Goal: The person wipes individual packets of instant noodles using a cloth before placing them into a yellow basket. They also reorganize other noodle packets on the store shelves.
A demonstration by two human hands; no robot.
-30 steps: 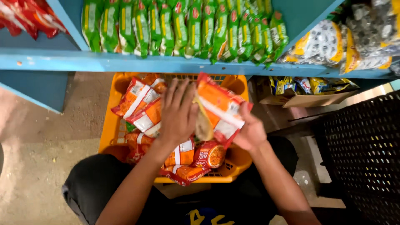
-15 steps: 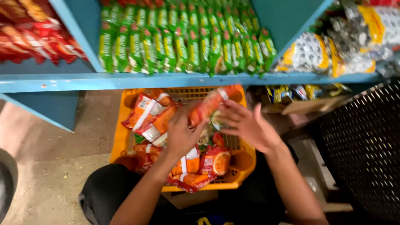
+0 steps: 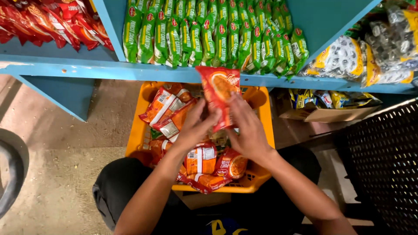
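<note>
Blue shop shelf (image 3: 56,69), yellow basket (image 3: 138,130) below its front edge.
Both hands, left hand (image 3: 198,126) and right hand (image 3: 248,128), grasp one orange packet (image 3: 220,93) upright above the basket; many packets (image 3: 170,109) remain inside.

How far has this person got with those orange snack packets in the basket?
Done: the blue shelf already holds rows of green packets and red packets. In hand: both the left hand and right hand hold one orange packet upright above the yellow basket. Left: a heap of orange packets in the basket still lies there.
</note>
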